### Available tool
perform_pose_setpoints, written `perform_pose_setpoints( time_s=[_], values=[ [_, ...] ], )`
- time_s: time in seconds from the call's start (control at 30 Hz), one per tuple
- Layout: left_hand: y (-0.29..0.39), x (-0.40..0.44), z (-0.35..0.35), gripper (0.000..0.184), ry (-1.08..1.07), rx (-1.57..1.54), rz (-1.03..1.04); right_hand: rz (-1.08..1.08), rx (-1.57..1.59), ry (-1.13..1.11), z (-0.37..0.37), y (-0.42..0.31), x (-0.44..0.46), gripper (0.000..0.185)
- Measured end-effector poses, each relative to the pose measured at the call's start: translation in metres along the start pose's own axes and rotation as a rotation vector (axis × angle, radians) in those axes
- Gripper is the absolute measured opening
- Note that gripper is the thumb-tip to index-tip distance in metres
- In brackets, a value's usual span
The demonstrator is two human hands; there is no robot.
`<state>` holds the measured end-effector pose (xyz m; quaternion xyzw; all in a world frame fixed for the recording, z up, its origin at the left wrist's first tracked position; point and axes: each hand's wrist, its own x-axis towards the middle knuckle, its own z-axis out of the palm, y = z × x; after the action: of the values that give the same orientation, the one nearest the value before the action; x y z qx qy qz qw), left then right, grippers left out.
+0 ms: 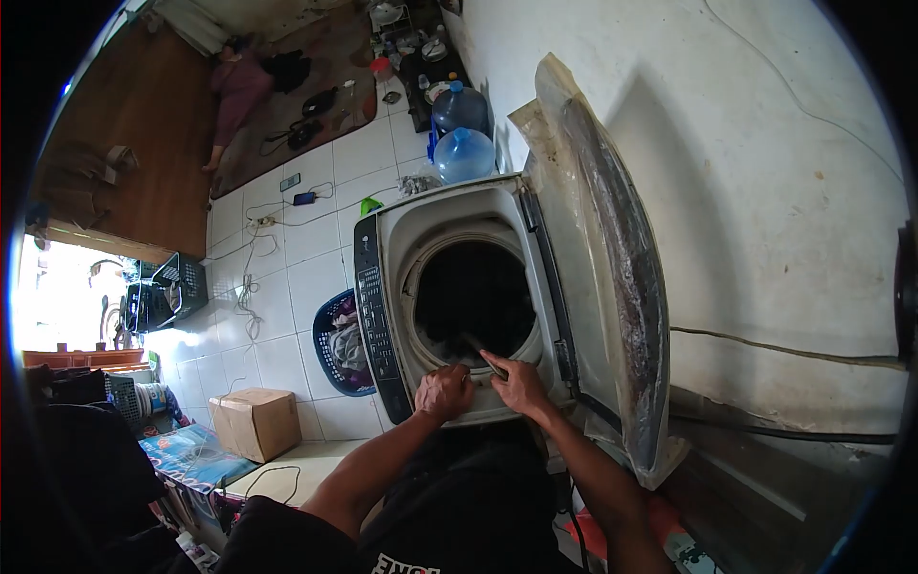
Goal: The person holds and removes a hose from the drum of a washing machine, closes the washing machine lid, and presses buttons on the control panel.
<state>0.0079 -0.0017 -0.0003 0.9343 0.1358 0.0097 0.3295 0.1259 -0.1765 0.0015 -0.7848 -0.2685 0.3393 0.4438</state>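
Note:
The top-loading washing machine (402, 258) stands in front of me with its lid (617, 277) raised against the wall side. Its round drum (475, 292) is very dark inside, so I cannot make out the contents. My left hand (445, 393) is closed in a fist at the near rim of the opening; whatever its fingers hold is hidden. Just to its right, my right hand (517, 385) is closed around a thin stick-like thing (493, 364). That thing points up and left toward the drum, and its far end is blurred.
Left of the machine sits a blue basket (325, 368) with clothes. Two large water bottles (465, 156) stand behind it. A cardboard box (255, 424), phones (304, 199) and cables (251, 287) lie to the left. A person (239, 96) is on the rug farther back.

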Motion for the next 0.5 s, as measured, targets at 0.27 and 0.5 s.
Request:
perform_pose_setpoints(
  time_s=[0.27, 0.5],
  values=[
    [-0.004, 0.001, -0.001, 0.016, -0.122, 0.022, -0.028, -0.083, 0.228, -0.012, -0.002, -0.003, -0.002, 0.05],
    [-0.005, 0.004, -0.004, 0.018, -0.198, 0.027, -0.037, -0.045, 0.242, -0.082, -0.006, -0.013, 0.0, 0.052]
  ],
)
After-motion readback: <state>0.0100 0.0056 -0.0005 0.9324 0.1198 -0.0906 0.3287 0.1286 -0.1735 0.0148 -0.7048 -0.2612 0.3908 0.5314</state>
